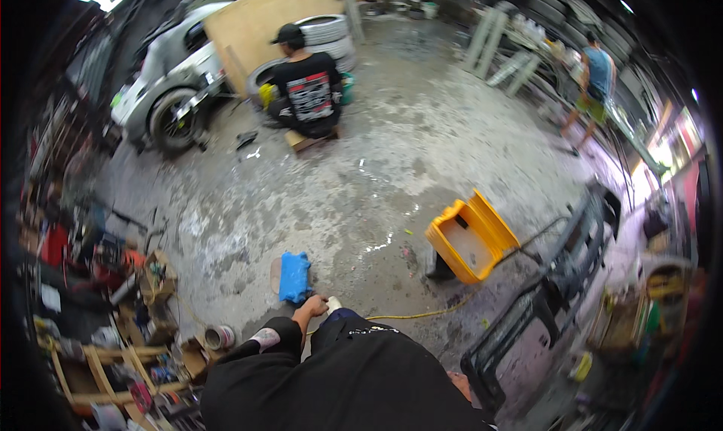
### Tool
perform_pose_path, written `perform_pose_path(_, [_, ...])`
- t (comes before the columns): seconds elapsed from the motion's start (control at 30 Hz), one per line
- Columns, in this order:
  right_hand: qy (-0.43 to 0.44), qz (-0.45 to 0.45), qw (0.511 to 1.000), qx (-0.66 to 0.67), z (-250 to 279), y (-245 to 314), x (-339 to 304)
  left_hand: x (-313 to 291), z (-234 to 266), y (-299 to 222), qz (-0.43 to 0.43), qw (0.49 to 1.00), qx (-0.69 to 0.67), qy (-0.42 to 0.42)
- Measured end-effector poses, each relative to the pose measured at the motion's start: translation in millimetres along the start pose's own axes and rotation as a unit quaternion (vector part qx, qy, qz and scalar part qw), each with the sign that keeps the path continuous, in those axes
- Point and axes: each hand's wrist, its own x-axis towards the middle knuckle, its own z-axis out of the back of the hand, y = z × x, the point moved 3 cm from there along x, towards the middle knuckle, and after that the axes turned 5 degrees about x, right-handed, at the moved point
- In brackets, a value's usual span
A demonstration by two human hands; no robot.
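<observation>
My left hand (315, 305) reaches low in front of my body, with its fingers curled. Touching or right beside its fingertips is a small whitish thing (333, 304), too blurred to name. A bright blue lumpy piece (295, 277), perhaps cloth or plastic, lies on the floor just beyond that hand, partly over a flat tan piece (276, 274). At the right edge of my black shirt a bit of skin (459, 386) shows, likely my right hand or forearm. It is close to the near end of a black car bumper (520, 299); its fingers are hidden.
A cut-open yellow container (493, 224) with greyish liquid stands ahead right. A yellow hose (410, 316) crosses the wet concrete floor. Cluttered tools and boxes (154, 280) line the left. One person (307, 92) sits near a car (169, 92); another (595, 81) stands far right.
</observation>
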Motion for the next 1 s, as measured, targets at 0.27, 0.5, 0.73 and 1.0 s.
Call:
perform_pose_path(0.27, [-0.019,0.003,0.997,-0.078,-89,193,70,-109,13,199,0.301,0.930,-0.197,0.075])
perform_pose_path(0.5, [0.135,0.111,0.968,-0.180,-285,344,97,-90,119,301,0.334,0.915,-0.191,-0.118])
perform_pose_path(0.73, [0.235,0.119,0.868,-0.422,-397,422,182,2,210,293,0.310,0.875,-0.276,-0.250])
perform_pose_path(1.0, [0.334,0.132,0.670,-0.649,-562,651,379,40,259,266,0.343,0.856,-0.352,-0.163])
